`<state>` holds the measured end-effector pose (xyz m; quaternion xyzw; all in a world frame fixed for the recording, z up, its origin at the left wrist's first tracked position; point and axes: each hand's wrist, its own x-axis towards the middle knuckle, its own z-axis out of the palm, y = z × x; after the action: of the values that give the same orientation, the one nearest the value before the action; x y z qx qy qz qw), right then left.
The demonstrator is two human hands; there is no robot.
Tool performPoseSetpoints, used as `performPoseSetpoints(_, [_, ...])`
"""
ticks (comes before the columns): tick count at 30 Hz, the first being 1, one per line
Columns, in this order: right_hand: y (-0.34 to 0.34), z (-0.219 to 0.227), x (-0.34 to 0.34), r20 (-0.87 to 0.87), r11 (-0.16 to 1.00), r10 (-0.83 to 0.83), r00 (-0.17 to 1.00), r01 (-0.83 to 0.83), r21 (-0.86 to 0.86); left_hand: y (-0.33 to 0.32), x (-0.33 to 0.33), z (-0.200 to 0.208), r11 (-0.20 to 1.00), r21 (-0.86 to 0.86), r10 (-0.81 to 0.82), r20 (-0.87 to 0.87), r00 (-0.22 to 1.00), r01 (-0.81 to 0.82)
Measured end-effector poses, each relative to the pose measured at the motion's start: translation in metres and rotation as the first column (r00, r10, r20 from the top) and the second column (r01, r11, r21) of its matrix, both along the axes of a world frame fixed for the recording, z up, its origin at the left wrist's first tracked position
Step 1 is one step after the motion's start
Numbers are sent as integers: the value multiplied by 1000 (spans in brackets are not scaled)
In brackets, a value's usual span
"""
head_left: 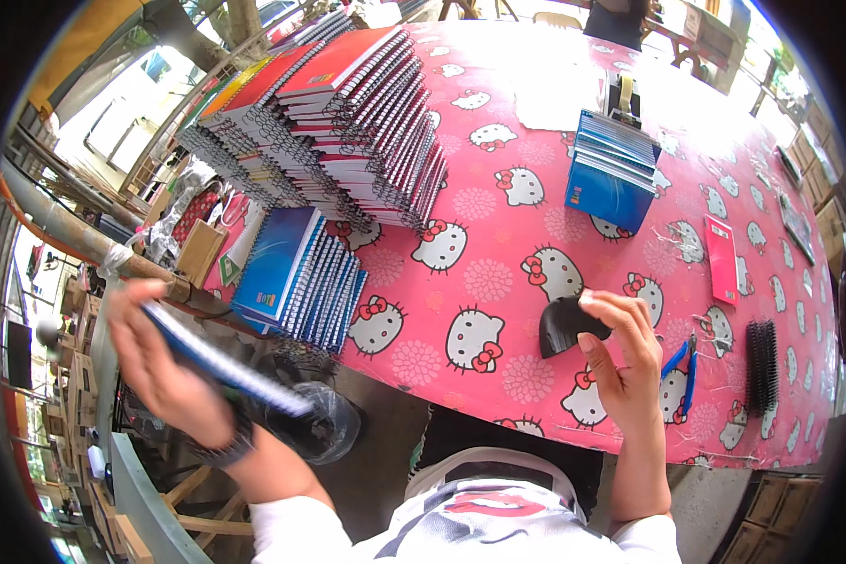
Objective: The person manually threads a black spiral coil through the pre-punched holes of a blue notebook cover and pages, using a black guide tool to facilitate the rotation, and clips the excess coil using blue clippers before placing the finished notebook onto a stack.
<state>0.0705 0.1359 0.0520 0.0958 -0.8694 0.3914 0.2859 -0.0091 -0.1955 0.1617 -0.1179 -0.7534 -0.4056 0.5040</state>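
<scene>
My left hand (164,376) is off the table's left edge, blurred by motion. Against its palm and fingers is a thin blue spiral notebook (226,367), tilted with its white coil edge up. A black half-round piece (561,327) is over the table in front of me, its kind unclear. The thumb and fingertips of my right hand (625,348) close on its right end. Close to the left hand, a stack of blue spiral notebooks (277,268) leans in a row at the table edge.
Tall piles of red, orange and yellow spiral notebooks (357,122) stand at the back left. Blue notebooks (611,183) sit before a tape dispenser (622,99). Blue-handled snips (681,376), a black brush-like strip (761,367) and a pink card (721,260) lie right.
</scene>
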Motion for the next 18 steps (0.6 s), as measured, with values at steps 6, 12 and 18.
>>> performPoseSetpoints(6, [-19, -23, -2, 184, 965, 252, 950, -260, 22, -15, -128, -25, 530, -766, -138, 344, 929, 363])
performPoseSetpoints(12, [-41, -26, -30, 125, 882, 469, 874, -454, -129, -28, -144, -49, 778, -581, -15, 361, 932, 238])
performPoseSetpoints(18, [-143, -23, -143, -77, 793, 440, 894, -428, -434, -84, -79, -107, 903, 423, -188, 231, 954, 76])
